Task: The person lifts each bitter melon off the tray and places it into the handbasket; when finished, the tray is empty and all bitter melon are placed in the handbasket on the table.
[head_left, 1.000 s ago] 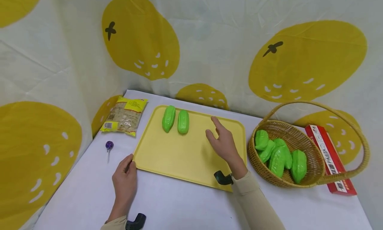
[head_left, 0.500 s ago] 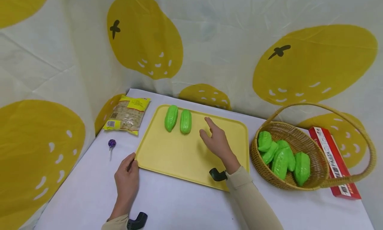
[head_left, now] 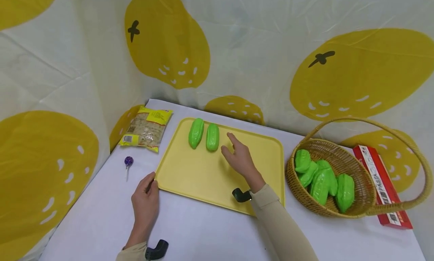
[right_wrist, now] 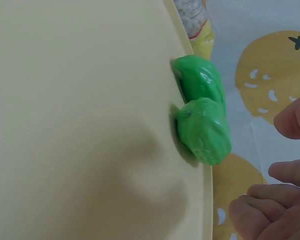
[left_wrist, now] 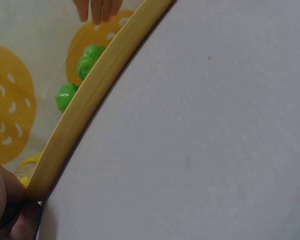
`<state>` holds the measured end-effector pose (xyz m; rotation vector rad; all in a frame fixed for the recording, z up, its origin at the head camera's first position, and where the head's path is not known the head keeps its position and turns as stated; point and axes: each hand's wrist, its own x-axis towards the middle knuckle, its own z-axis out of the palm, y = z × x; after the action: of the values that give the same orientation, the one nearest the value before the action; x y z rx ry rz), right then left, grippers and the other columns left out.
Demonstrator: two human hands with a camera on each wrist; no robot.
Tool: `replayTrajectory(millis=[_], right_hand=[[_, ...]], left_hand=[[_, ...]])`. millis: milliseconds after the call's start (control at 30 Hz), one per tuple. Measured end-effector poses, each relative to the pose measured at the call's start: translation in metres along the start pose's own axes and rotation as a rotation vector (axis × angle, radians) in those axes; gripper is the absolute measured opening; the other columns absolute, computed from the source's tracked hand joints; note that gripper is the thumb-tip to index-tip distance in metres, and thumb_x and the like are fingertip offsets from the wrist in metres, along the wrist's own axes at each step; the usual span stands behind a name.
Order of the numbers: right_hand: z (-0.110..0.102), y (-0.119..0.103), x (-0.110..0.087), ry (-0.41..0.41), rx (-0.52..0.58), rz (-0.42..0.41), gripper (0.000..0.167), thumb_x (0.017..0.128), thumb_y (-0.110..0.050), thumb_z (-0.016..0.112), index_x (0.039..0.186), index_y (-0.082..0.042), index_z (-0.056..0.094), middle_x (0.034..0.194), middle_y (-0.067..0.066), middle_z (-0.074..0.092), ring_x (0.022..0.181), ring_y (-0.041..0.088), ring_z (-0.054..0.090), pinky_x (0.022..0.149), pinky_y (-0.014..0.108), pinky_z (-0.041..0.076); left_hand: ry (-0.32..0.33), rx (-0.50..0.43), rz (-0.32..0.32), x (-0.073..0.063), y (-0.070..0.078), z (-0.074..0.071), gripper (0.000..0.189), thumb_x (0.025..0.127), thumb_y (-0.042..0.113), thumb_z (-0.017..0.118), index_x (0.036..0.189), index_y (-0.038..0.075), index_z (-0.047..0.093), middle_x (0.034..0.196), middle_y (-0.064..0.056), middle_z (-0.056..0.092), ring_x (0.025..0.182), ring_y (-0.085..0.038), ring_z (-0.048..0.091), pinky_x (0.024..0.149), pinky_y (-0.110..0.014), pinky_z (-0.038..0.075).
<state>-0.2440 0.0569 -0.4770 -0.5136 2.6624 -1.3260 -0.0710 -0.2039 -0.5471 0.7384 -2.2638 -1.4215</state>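
In the head view two glossy green ridged fruits, shaped like star fruit, lie side by side at the far left of a yellow tray. My left hand grips the tray's near left corner; the left wrist view shows fingers at that corner. Above the tray, my right hand hangs with fingers spread and holds nothing. It is just right of and nearer than the second green fruit, apart from it. The right wrist view shows the right hand's fingers beyond both fruits.
A wicker basket with a tall handle stands right of the tray, with several green fruits inside. Behind it lies a red pasta box. Left of the tray are a yellow food bag and a purple lollipop.
My right hand has drifted left over the tray, closer to the second green fruit. My left hand keeps its grip on the tray corner. The whole head view has shifted slightly.
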Motion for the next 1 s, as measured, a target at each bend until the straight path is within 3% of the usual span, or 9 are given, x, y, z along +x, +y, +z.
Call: replayTrajectory(millis=[167,433,733,1000], right_hand=[[0.006,0.004,0.004,-0.012,-0.012,0.029,0.063,0.102,-0.03,0.054,0.158,-0.006,0.036,0.161,0.019,0.04,0.139,0.045,0.049,0.117,0.055,0.047],[0.016,0.003,0.011,-0.027,0.0,0.032,0.065,0.1,-0.03,0.055,0.157,-0.006,0.037,0.159,0.019,0.043,0.138,0.044,0.051,0.115,0.054,0.049],[0.025,0.003,0.021,-0.034,0.006,0.065,0.067,0.099,-0.033,0.055,0.159,-0.009,0.035,0.148,0.028,0.053,0.135,0.045,0.054,0.106,0.056,0.055],[0.034,0.007,0.029,-0.024,0.007,0.059,0.072,0.1,-0.037,0.058,0.16,-0.006,0.032,0.153,0.027,0.048,0.134,0.044,0.055,0.109,0.056,0.053]], left_hand=[[-0.004,-0.009,-0.001,0.001,-0.001,-0.001,0.039,0.104,0.007,0.054,0.143,0.003,0.057,0.146,-0.015,0.059,0.137,-0.028,0.055,0.101,-0.007,0.048],[-0.001,-0.01,-0.004,0.0,-0.002,0.0,0.039,0.104,0.007,0.054,0.143,0.003,0.058,0.146,-0.015,0.059,0.138,-0.029,0.055,0.106,-0.025,0.05],[0.006,0.018,-0.004,0.001,-0.001,0.0,0.039,0.104,0.009,0.055,0.143,0.005,0.058,0.146,-0.012,0.059,0.137,-0.026,0.056,0.106,-0.03,0.052],[-0.012,-0.01,-0.007,0.0,0.001,0.0,0.039,0.105,0.008,0.054,0.144,0.003,0.056,0.147,-0.015,0.058,0.138,-0.03,0.055,0.107,-0.029,0.049]])
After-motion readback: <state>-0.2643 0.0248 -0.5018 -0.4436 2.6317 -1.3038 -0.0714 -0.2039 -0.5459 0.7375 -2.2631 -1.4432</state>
